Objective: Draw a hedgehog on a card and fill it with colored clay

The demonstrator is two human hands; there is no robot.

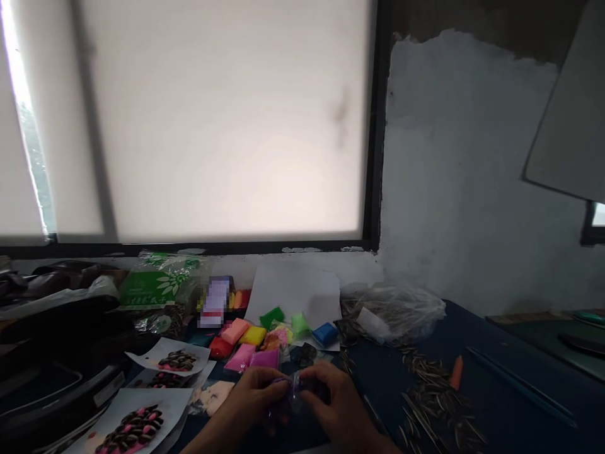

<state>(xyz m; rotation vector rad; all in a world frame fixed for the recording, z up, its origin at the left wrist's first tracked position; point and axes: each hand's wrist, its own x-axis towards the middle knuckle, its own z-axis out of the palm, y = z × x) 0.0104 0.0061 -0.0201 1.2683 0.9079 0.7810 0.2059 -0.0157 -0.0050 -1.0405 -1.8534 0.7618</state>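
My left hand [259, 394] and my right hand [331, 397] meet low in the middle of the view, fingers pinched on a small purple packet in clear plastic wrap [295, 392]. The fingers cover most of the packet. Just beyond them lie several colourful packets of soft clay, among them a magenta one [263, 359], a yellow one [253, 335], a green one [272, 317] and a blue one [325, 334]. A peach-coloured piece in plastic [215, 397] lies beside my left forearm.
On the left are paper sheets with striped seeds on pink clay [135, 429] and a green seed bag [161, 280]. White paper [293, 293] lies at the back. Loose sunflower seeds [435, 403], an orange stick [456, 373] and a plastic bag [401, 309] are right.
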